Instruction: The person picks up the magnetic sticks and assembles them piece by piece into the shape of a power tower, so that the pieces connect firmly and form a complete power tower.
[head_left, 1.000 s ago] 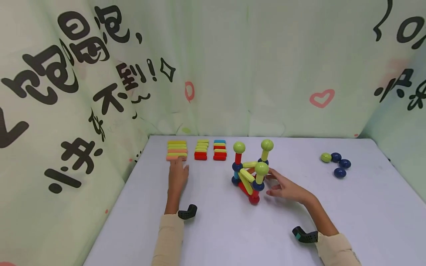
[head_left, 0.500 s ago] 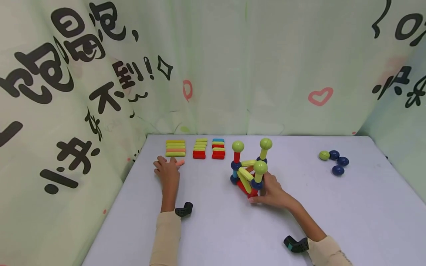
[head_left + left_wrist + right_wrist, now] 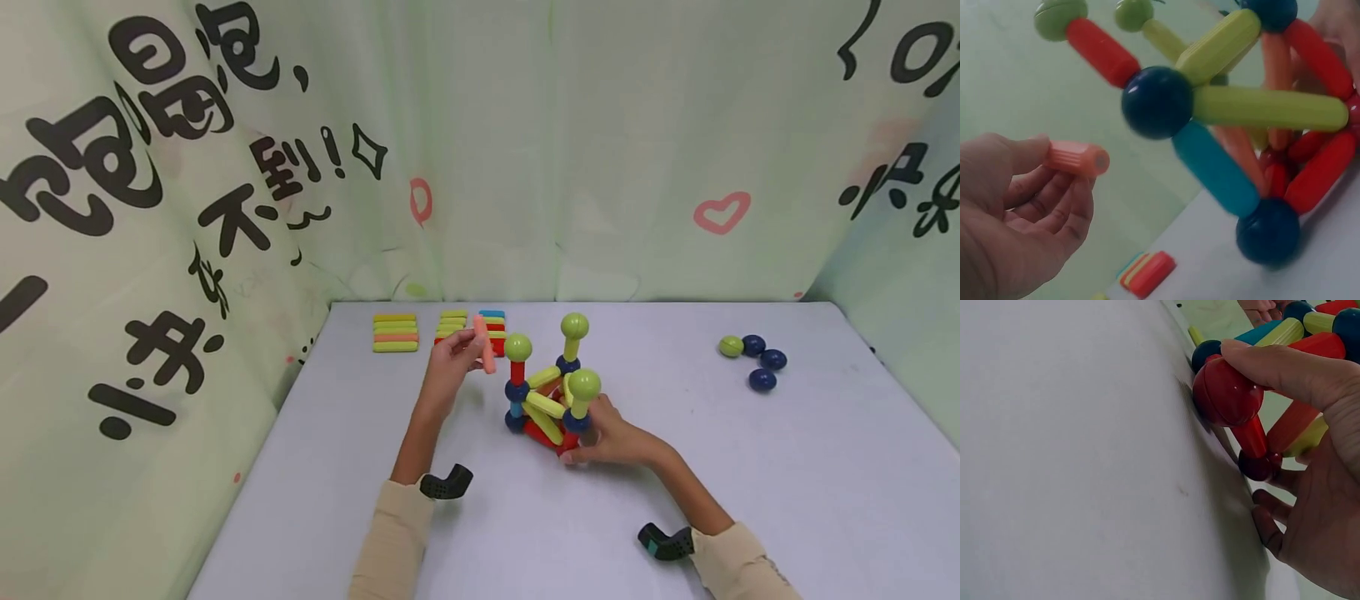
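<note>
An orange rod (image 3: 485,343) is pinched between the thumb and fingers of my left hand (image 3: 448,371), upright beside the structure's left side. In the left wrist view, the end of this orange rod (image 3: 1079,159) faces the structure and does not touch it. The structure of rods and balls (image 3: 543,404) stands on the table, with green balls on top and dark blue and red balls lower down. My right hand (image 3: 618,437) grips its lower right corner; in the right wrist view the thumb lies on a red ball (image 3: 1229,390).
Behind my left hand lie three stacks of rods: a yellow and orange one (image 3: 395,333), a yellow and red one (image 3: 452,316), and one with a blue rod (image 3: 492,314). At the back right sit a green ball (image 3: 731,347) and several dark blue balls (image 3: 772,360).
My left hand has taken an orange rod from the left stack and carried it right, beside the structure. My right hand has closed round the structure's lower corner, and the structure has turned a little.
</note>
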`<state>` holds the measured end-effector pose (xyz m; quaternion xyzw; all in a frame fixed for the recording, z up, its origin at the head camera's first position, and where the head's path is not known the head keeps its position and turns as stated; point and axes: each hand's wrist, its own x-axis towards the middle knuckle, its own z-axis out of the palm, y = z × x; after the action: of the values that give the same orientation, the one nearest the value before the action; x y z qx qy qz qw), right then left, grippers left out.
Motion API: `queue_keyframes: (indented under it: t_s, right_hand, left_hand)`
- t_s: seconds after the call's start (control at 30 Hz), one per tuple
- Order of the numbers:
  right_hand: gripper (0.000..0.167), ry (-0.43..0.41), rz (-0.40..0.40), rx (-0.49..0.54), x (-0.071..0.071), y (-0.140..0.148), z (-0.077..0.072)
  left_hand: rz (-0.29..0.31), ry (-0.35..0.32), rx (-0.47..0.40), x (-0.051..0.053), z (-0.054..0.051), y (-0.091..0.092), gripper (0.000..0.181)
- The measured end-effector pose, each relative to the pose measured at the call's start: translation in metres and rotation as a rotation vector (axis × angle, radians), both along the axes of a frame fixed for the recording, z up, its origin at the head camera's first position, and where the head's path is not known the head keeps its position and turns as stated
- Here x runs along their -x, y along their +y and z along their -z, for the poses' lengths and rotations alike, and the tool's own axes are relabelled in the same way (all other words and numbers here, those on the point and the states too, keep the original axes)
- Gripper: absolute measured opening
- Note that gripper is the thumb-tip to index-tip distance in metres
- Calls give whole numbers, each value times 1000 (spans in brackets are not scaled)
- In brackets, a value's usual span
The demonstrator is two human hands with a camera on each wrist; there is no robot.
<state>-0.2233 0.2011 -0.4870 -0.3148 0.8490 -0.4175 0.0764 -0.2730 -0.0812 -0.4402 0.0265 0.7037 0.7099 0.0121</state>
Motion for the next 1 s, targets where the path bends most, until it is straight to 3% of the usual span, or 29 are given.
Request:
queue_keyframes:
  t_s: [0.07, 0.17, 0.37, 0.63, 1.0]
  right_hand:
    - [88, -14, -10, -4, -1, -1, -1]
    - [87, -8, -20, -2, -2, -3, -1]
    - [84, 40, -16, -14, -4, -6, 3]
    - [86, 58, 45, -76, -5, -9, 8]
    - [81, 75, 39, -66, -4, -10, 7]
  left_hand:
    - [57, -12, -71, -2, -1, 10, 39]
    - [118, -28, -110, -4, -1, 20, 39]
    - [185, -60, -98, -8, 1, 29, 38]
    - [317, -32, -93, -13, 1, 34, 34]
    - [313, -118, -130, -14, 3, 35, 34]
